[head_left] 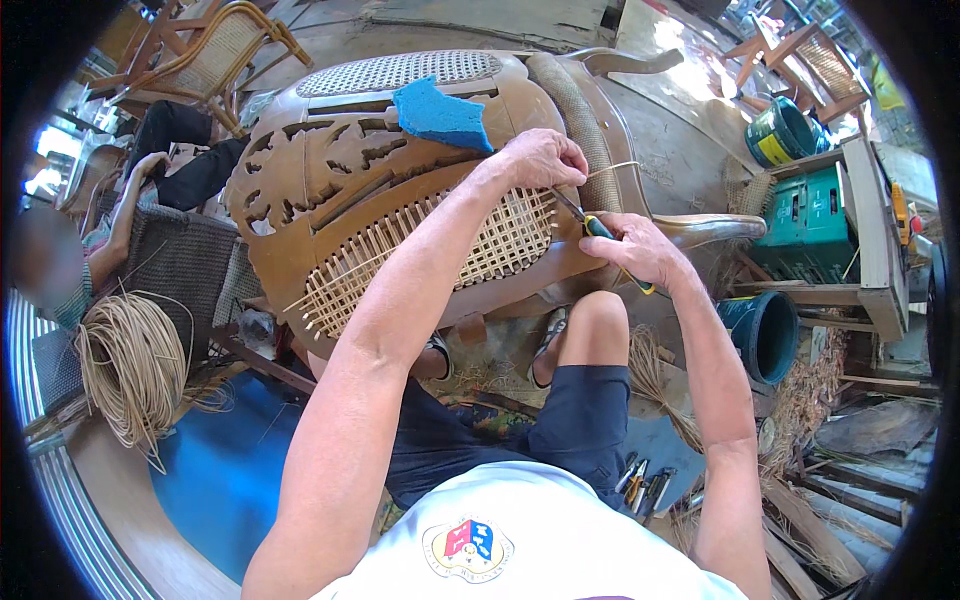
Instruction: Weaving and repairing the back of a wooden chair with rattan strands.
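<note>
A carved brown wooden chair frame (400, 150) lies across the work area in front of me. Its near panel has a half-woven cane mesh (505, 240), with loose strand ends sticking out at the left. At the mesh's upper right corner my left hand (545, 160) is closed, pinching a pale cane strand (625, 165) whose free end points right. My right hand (640, 250) grips a screwdriver-like tool (598, 228) with a yellow and dark handle. Its thin metal shaft points up-left at the mesh edge, just below my left fingers; the exact tip is hard to make out.
A blue foam block (440, 112) rests on the frame near my left wrist. Coiled cane (132, 368) lies at left, by a seated person (110, 220). Rightward stand a dark bucket (760, 335) and green crate (808, 225). Hand tools (645, 485) lie beside my leg.
</note>
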{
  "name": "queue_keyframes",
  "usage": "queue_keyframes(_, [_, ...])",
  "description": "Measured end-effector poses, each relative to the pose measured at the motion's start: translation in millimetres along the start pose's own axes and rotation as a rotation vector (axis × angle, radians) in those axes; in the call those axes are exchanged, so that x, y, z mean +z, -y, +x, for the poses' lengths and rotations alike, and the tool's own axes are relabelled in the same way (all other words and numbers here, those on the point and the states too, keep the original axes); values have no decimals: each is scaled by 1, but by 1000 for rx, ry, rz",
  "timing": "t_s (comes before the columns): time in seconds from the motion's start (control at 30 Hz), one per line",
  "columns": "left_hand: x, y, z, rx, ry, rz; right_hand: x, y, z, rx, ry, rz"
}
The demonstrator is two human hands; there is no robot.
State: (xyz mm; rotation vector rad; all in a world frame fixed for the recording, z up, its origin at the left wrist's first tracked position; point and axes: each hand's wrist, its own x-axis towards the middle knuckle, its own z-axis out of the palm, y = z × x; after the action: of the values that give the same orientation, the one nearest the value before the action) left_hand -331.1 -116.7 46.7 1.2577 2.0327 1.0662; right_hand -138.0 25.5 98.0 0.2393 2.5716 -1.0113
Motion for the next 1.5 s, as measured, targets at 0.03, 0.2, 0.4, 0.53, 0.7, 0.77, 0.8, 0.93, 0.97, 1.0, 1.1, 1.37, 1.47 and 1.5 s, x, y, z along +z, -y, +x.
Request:
queue_keyframes(0.03, [0,0,0,-1,0,3,1,-2,0,-23,-25,7])
queue_keyframes(0.2, [2,0,2,-2,-9,-24,6,-8,-5,-43,-65,82])
queue_keyframes(0.4, [-5,7,-6,-112,19,-204,56,-70,-116,-75,-332,260])
queue_keyframes(0.53, [-1,-2,6,14,-13,-205,168,-180,-247,472,-570,317])
queue_keyframes(0.7, [-1,-10,-8,-159,-166,-295,318,-255,-392,1134,-433,62])
queue_keyframes(0.77, [-21,0,-22,-151,-168,-307,344,-261,-416,1224,-288,-37])
queue_keyframes(0.8, [-20,-5,-28,-173,-211,-341,355,-266,-426,1258,-232,-121])
queue_keyframes(0.93, [28,-38,-28,-38,-138,-644,407,-276,-459,1482,-252,-50])
queue_keyframes(0.97, [46,-53,-32,-4,-130,-605,415,-277,-463,1472,-322,-62])
queue_keyframes(1.0, [56,-69,-41,-29,-93,-580,409,-279,-453,1496,-318,156])
queue_keyframes(1.1, [112,-113,-59,-29,29,-419,405,-283,-437,1420,-369,126])
queue_keyframes(1.37, [213,-130,-88,71,391,-83,396,-315,-432,1388,-379,18])
queue_keyframes(1.47, [238,-135,-117,150,341,99,365,-312,-410,1224,-770,25])
queue_keyframes(1.5, [252,-129,-126,178,334,78,349,-310,-393,1046,-1069,12])
